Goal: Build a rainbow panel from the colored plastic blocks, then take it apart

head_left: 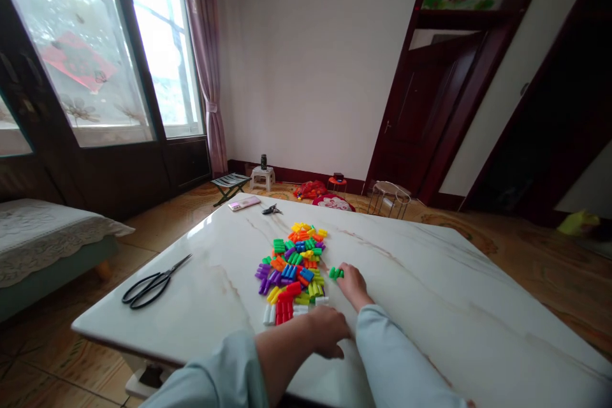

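A long pile of small ribbed plastic pieces (289,272), in purple, blue, orange, yellow, green, red and white, lies across the middle of the marble-patterned table (210,293). Just right of the pile, my right hand (352,284) has its fingertips closed on a green ribbed plastic piece (336,273) at the tabletop. My left hand (329,330) is low over the table at the pile's near end, beside the white pieces (300,310). Its thumb stands apart from the bent fingers, and nothing shows between them. Part of the near end is hidden behind the left forearm.
Black-handled scissors (155,284) lie on the table's left side. Toward the far edge are a phone (244,203) and small dark pliers (271,209). Beyond stand a folding stool (231,185), a white stool (262,177) and a round wire-legged stool (389,194).
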### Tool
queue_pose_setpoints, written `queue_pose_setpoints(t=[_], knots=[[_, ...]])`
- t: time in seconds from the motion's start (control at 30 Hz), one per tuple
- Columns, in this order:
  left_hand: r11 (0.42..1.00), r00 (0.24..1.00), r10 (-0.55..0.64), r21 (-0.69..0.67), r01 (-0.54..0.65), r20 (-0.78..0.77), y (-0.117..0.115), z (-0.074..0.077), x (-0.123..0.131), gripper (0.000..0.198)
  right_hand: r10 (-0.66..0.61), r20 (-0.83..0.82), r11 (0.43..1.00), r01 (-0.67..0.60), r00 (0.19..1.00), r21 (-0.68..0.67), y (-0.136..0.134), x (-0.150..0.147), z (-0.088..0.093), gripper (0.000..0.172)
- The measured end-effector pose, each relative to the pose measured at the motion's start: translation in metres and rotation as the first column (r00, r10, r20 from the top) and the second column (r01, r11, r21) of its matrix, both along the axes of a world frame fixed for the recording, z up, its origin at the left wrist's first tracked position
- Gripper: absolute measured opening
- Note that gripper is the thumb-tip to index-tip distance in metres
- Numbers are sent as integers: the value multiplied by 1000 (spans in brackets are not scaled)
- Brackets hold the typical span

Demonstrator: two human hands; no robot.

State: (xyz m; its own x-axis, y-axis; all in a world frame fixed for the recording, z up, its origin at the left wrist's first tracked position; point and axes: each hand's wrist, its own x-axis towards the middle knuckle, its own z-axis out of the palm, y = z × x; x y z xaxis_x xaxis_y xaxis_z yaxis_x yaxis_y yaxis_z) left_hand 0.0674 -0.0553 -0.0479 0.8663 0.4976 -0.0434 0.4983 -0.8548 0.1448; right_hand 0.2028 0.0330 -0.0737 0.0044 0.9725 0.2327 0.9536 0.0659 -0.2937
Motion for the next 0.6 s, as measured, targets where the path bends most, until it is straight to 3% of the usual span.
queue_pose_setpoints(t=[0.1, 0.17, 0.23, 0.43, 0.53, 0.6], knots=[[993, 994, 42, -110, -53, -96, 6, 21, 9, 43, -28, -1, 999, 28, 1000, 39, 27, 5, 4, 24], [983, 995, 70, -166, -80, -67, 14, 35, 7, 38, -51, -3, 998, 51, 999, 48, 42, 6, 5, 26], [971, 984, 172, -161, -176, -37, 27, 44, -1, 31, -70, 17, 997, 70, 997, 25, 52, 5, 3, 27], [860, 850, 510, -107, -500, 132, 68, 39, -28, 29, -93, 66, 995, 96, 993, -42, 57, 10, -10, 34], [753, 717, 649, -85, -652, 254, 82, 33, -35, 28, -116, 61, 990, 111, 991, 83, 52, 11, -8, 38], [625, 593, 764, -65, -778, 254, 90, 28, -41, 28, -40, 30, 985, 34, 999, 170, 51, 6, -4, 41]])
